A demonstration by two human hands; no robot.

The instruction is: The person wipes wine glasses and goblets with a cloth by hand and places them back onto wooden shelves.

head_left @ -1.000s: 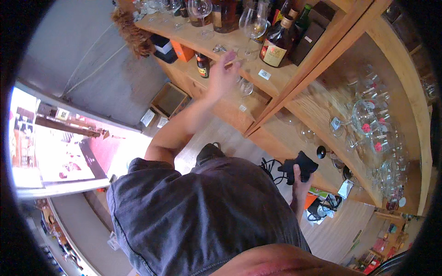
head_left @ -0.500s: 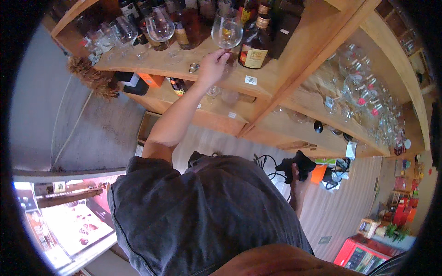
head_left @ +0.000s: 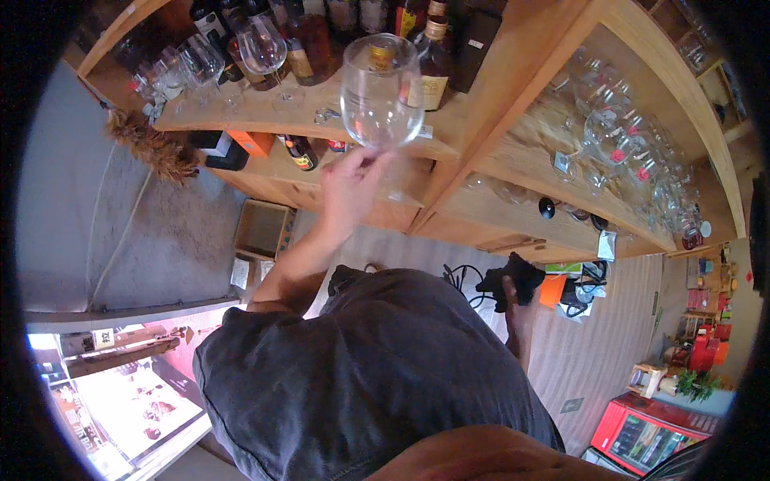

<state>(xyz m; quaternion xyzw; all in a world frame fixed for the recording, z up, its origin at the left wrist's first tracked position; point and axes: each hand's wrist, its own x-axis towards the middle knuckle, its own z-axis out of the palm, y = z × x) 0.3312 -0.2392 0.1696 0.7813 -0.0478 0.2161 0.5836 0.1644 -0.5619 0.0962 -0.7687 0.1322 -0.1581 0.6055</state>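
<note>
My left hand [head_left: 351,180] is closed on the stem of a clear wine glass [head_left: 381,88], its bowl upright just in front of the bottle shelf [head_left: 216,119]. Behind it are a bottle with a cream label [head_left: 435,84] and more stemmed glasses [head_left: 261,50]. Low at my right, my right hand [head_left: 517,309] grips a black cloth [head_left: 513,272], with its fingers partly hidden by it.
At the right, many glasses [head_left: 613,136] crowd a curved shelf. A brown duster [head_left: 151,143] hangs at the shelf's left end. Black cables [head_left: 465,284] and an orange item [head_left: 552,289] lie low on the right. A red fridge [head_left: 609,425] stands at the lower right.
My left hand has taken a wine glass by its stem and lifted it off the shelf toward me. My right hand still holds the black cloth. The view has turned slightly.
</note>
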